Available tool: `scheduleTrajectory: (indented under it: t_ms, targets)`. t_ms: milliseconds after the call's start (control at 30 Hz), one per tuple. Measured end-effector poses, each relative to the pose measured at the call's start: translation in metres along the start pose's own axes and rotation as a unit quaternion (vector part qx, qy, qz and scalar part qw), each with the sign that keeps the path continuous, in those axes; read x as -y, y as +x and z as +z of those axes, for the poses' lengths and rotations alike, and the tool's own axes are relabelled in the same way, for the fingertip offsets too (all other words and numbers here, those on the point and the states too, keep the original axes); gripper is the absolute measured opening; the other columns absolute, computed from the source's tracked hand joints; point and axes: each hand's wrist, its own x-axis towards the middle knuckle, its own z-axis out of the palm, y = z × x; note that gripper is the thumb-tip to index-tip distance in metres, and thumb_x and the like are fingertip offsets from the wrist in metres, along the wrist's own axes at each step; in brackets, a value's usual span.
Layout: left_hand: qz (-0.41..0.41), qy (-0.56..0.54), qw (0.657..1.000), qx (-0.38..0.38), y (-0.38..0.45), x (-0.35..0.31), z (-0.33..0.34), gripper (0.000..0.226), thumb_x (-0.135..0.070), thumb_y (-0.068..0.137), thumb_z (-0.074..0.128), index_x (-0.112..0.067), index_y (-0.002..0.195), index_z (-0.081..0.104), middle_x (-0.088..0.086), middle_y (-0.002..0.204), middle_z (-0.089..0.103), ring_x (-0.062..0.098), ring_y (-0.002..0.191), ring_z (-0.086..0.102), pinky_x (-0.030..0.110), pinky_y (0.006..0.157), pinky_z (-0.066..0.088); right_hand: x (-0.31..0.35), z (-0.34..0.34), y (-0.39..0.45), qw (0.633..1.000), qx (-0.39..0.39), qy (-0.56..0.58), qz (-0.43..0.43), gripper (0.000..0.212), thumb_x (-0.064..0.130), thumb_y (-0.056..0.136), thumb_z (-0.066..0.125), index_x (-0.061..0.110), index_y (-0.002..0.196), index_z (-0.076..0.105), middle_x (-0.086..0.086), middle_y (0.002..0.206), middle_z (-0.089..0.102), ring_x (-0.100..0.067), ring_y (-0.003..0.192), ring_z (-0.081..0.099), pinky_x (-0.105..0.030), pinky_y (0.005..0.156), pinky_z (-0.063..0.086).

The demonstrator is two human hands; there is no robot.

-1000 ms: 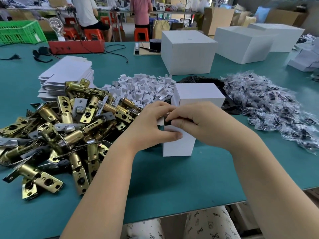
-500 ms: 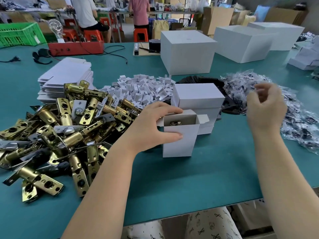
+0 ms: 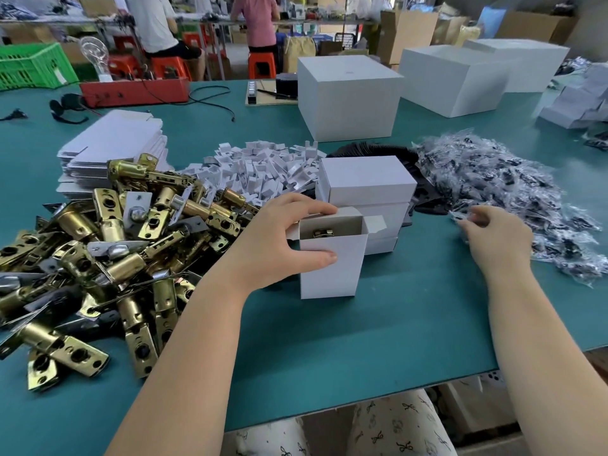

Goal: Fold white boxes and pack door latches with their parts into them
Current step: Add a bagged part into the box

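Head view shows a big green table (image 3: 329, 350). On its left lies a heap of brass door latches (image 3: 98, 258). Near the middle stands a small white box (image 3: 332, 271), top open, with a latch end inside. No writing can be read on it. The left hand (image 3: 279, 245) grips the box. The right hand (image 3: 496, 238) pinches a little clear bag (image 3: 459, 216) at the bag pile (image 3: 513, 195).
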Motion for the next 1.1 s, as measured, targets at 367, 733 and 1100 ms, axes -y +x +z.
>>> scheduleTrajectory:
  t_ms: [367,733,1100]
  targets:
    - [-0.006,0.008,1.0,0.007,-0.001,0.0,0.0,0.052,-0.03,0.074,0.084,-0.055,0.111,0.057,-0.029,0.114,0.051,-0.004,0.114,0.049,0.007,0.087,0.037,0.039,-0.014,-0.025,0.948,-0.145,0.279,-0.047,0.016,0.013,0.092,0.058,0.018,0.105,0.066,0.001,0.096,0.068,-0.01,0.082,0.06,-0.022,0.078,0.05]
    - [0.0,0.007,1.0,-0.006,0.0,0.001,0.0,0.052,-0.026,0.073,0.085,-0.054,0.106,0.057,-0.025,0.11,0.052,-0.003,0.112,0.05,0.014,0.09,0.036,0.144,-0.027,-0.094,0.876,-0.102,0.366,-0.297,0.031,-0.004,0.085,0.058,0.024,0.083,0.07,0.011,0.088,0.065,-0.009,0.085,0.063,-0.02,0.076,0.051]
    - [-0.011,0.018,1.0,-0.005,0.001,0.0,0.001,0.053,-0.026,0.072,0.085,-0.04,0.118,0.062,-0.017,0.116,0.053,0.004,0.117,0.048,0.019,0.095,0.036,0.146,-0.031,-0.101,0.89,0.029,0.058,-0.452,0.029,-0.015,0.075,0.053,-0.002,0.09,0.074,-0.02,0.091,0.067,-0.039,0.08,0.062,-0.043,0.067,0.052]
